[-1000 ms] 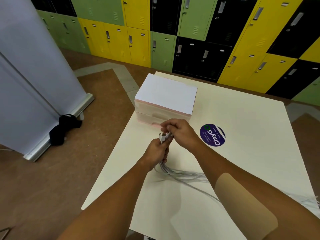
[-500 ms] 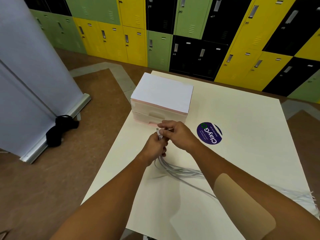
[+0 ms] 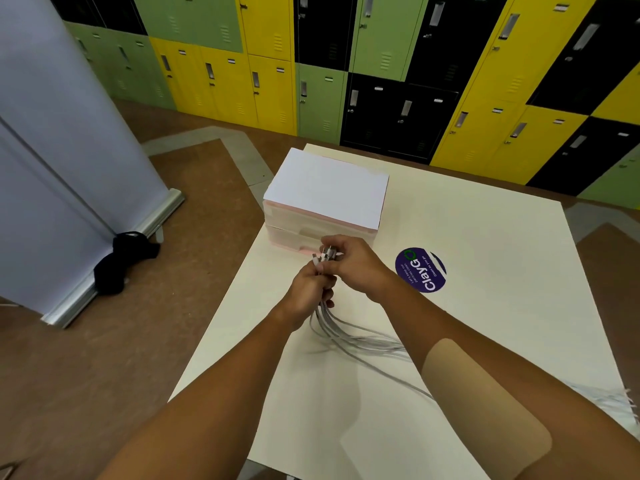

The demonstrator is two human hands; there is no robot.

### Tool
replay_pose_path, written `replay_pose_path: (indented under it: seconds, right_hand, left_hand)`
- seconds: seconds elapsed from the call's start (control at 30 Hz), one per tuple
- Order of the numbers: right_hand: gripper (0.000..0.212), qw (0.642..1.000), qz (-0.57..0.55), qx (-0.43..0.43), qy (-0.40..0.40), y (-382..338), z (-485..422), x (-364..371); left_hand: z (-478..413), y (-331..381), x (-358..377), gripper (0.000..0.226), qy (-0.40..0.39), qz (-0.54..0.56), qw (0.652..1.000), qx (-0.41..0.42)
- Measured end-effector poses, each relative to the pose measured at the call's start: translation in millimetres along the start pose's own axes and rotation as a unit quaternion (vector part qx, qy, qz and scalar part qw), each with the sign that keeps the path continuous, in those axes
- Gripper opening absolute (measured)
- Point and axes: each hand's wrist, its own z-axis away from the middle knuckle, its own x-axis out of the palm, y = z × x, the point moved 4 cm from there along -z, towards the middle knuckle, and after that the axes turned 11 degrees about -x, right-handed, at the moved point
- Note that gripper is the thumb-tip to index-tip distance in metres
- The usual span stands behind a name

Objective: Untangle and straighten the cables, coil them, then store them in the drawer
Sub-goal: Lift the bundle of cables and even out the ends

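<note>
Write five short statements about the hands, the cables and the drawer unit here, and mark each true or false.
1. The left hand grips the cables just below their connector ends. True.
2. The drawer unit has a drawer pulled out. False: its visible drawers are shut.
3. The right hand lies flat on the table. False: its fingers curl around the connector ends.
4. A round purple sticker lies on the table to the right of the hands. True.
5. The cables are coiled. False: they trail loose across the table.
</note>
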Motion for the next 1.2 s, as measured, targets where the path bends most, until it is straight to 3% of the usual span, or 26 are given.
replay_pose_path:
  seconds: [0.27,0.4,0.53,0.63,0.77,0.83,1.0,1.2]
  right_hand:
    - [0.046,0.998,-0.046,-0.029,-0.022,-15.1,3.8,1.7]
    - [0.062,0.992,-0.125,0.010,0.004,-14.2,12.4,13.6]
    - [0.051,0.976,-0.214,0.021,0.038,-14.1,21.7,20.3]
    - [0.052,0.984,-0.172,-0.015,0.047,-13.5,25.5,12.4]
    - [0.028,0.991,-0.115,-0.017,0.066,-20.7,29.5,-11.6]
    - [0.027,0.991,-0.115,-0.027,0.061,-26.9,33.0,-21.8]
    - [0.013,0.993,-0.084,-0.061,0.050,-42.6,32.4,-49.6]
    - [0.015,0.990,-0.067,-0.051,0.116,-52.0,42.9,-70.0]
  left_hand:
    - [-4.3,10.5,1.1,0.020,-0.029,0.018,0.999,0.018]
    - [-4.1,25.3,5.0,0.029,0.006,0.063,0.997,0.040]
    - [-6.6,43.3,8.9,0.027,0.051,0.093,0.993,0.050]
    - [-8.8,53.2,16.4,0.019,0.017,0.163,0.986,0.033]
    - [-5.2,71.5,27.8,0.012,-0.051,0.296,0.954,-0.023]
    - [-4.2,82.0,34.9,0.014,-0.073,0.320,0.944,-0.035]
    - [1.7,119.6,51.5,0.014,-0.057,0.248,0.967,0.028]
    - [0.1,149.0,71.7,0.021,-0.018,0.098,0.989,0.114]
